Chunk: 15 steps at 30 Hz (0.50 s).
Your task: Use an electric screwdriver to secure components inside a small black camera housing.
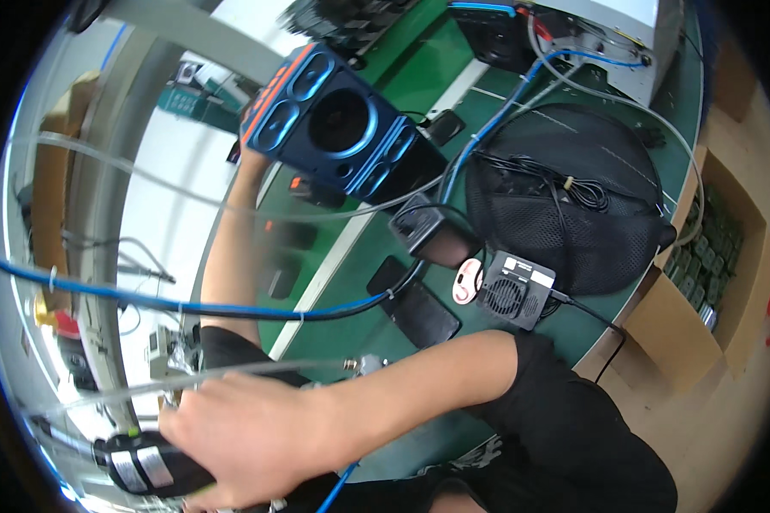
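At the upper left, a boxy dark blue and black speaker (342, 124) with an orange edge is tilted above the bench. My left hand (251, 159) grips its left end; most of the fingers are hidden behind it. Lower left, my right hand (248, 432) is closed around a black cylindrical tool (150, 466) with white labels, which looks like an electric screwdriver. A cable runs from its left end, and its tip does not show. My right forearm crosses in front of the bench. Above it lies a black phone (413, 303).
A black mesh bag (565, 205) with coiled cable sits on the green bench, beside a small black fan device (515, 291). Blue tubing (188, 306) and clear hoses span the view. An open cardboard box (680, 329) stands at right. Another speaker (492, 34) is at the back.
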Tool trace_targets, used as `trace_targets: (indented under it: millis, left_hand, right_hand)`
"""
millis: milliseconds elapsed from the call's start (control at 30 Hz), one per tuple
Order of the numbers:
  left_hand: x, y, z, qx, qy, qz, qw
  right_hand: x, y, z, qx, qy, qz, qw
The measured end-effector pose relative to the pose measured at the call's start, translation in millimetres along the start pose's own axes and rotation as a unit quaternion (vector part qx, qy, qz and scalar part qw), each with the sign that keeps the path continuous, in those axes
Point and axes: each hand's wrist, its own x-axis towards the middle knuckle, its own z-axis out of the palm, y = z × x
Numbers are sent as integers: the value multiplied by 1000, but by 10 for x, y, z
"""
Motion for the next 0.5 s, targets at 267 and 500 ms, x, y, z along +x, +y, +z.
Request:
trace_targets:
  millis: [267,500]
  left_hand:
    - [-1606,171,-1399,-153,83,-201,964]
    - [-3976,1558,-1589,-230,77,-352,904]
  right_hand:
    - [68,79,-85,-4,-29,1,1000]
    - [142,147,-24,-29,0,1,1000]
